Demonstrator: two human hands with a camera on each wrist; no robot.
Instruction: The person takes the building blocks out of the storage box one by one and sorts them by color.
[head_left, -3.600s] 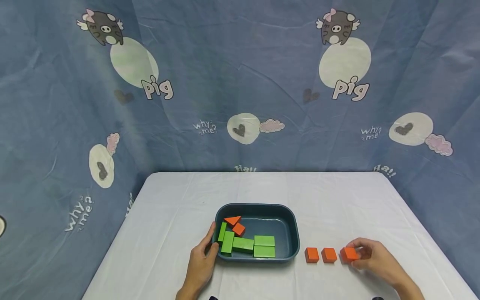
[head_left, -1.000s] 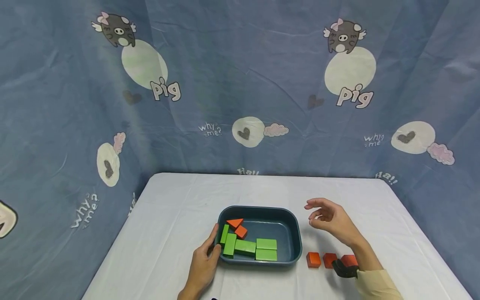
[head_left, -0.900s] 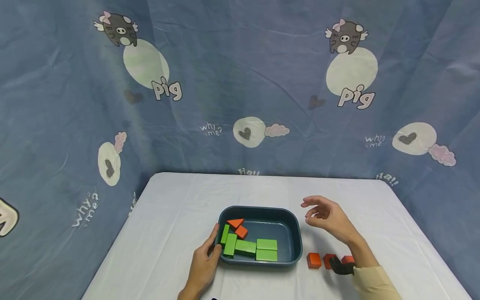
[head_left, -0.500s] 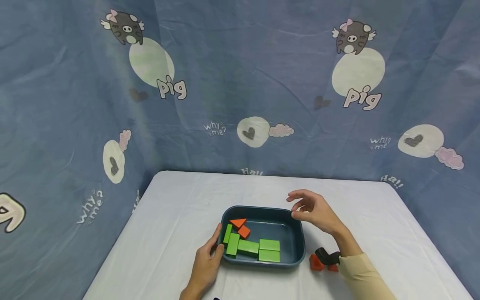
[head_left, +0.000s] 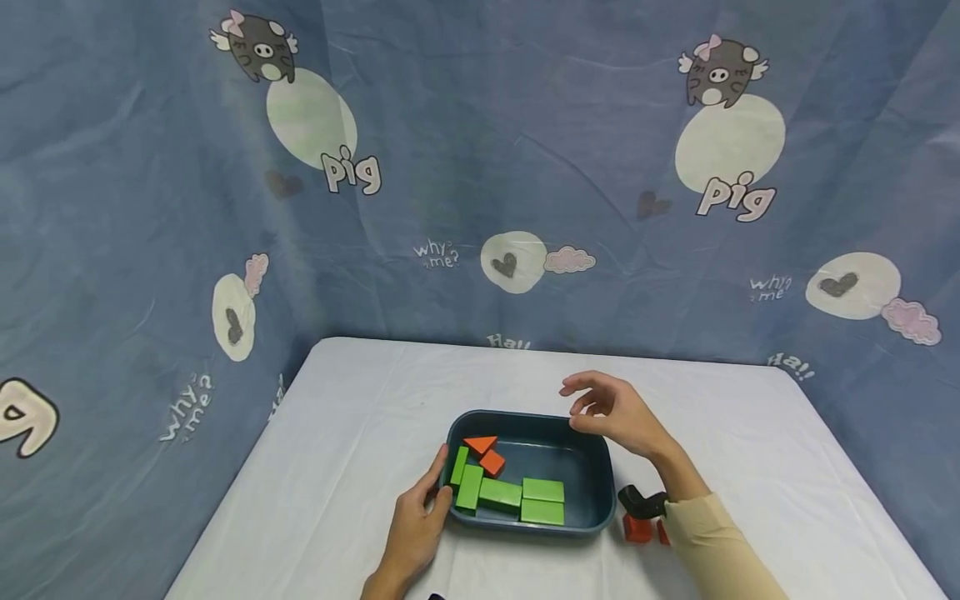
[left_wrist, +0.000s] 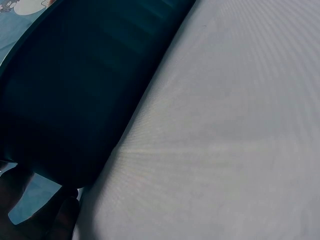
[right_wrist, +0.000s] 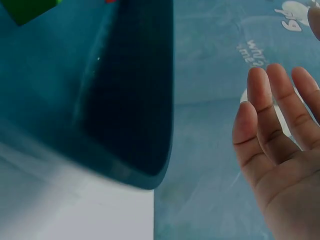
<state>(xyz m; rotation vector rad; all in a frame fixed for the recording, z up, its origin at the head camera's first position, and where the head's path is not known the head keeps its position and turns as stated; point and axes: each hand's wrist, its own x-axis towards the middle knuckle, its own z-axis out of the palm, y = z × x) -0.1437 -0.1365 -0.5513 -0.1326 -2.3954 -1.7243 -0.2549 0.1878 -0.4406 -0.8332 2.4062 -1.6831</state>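
A dark blue tray [head_left: 555, 525] stands on the table with several green blocks [head_left: 500, 495], an orange triangular block [head_left: 480, 446] and an orange cube [head_left: 492, 462] inside, mostly on its left side. At the tray's left end my left hand [head_left: 415, 525] rests against the wall, thumb and index spread around the front corner. My right hand [head_left: 615, 414] hovers over the back right corner, fingers loosely bent, holding nothing; its palm [right_wrist: 295, 185] appears bare in the right wrist view. Orange cubes [head_left: 637, 528] lie right of the tray, partly hidden by the right forearm.
A white cloth [head_left: 390, 392] covers the table. Blue printed fabric [head_left: 450, 183] hangs behind and at the sides. A black device [head_left: 642, 503] is on the right wrist, just above the orange cubes.
My right hand has released an orange cube at the end of the row, risen, and moved left to the tray's back corner. My left hand stays at the tray. The camera view has shifted slightly.
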